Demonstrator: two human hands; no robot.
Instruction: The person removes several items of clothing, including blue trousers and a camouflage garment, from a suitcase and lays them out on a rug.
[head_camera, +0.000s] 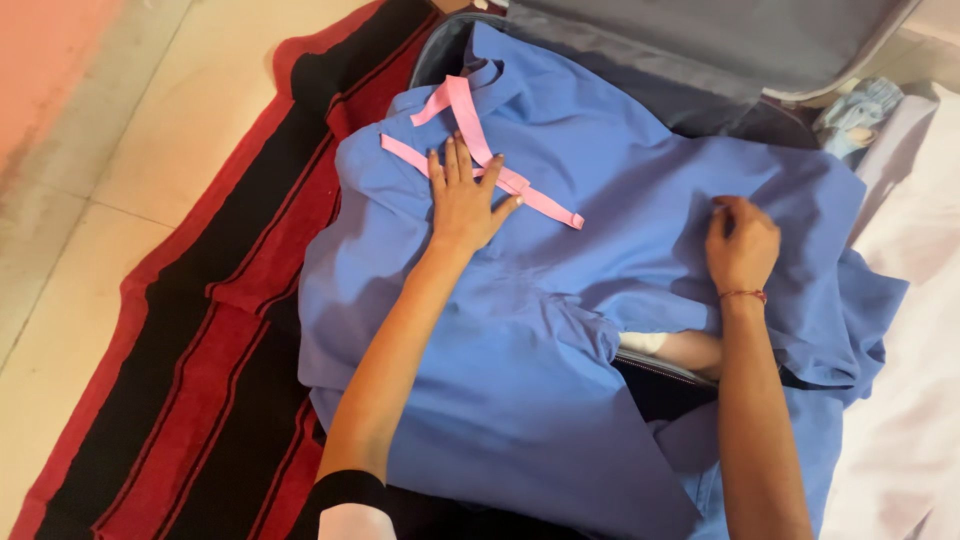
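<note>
A soft blue garment (560, 330) with pink ribbon ties (480, 160) is lying spread over an open grey suitcase (700, 50), hiding most of what is inside. The left hand (465, 200) is pressing flat on it, fingers spread and released. The right hand (742, 245) is pinching a fold of the cloth. A red and black striped mat (220, 330) is lying underneath on pale floor tiles (130, 130).

You are on the floor of a home, most likely a bedroom. A red and black striped rug (190, 370) lies over pale floor tiles (120, 150), and an open grey suitcase (700, 40) sits on it with a blue garment (560, 330) spread across. White bedding or cloth (910, 330) lies just beside the suitcase at your right.
</note>
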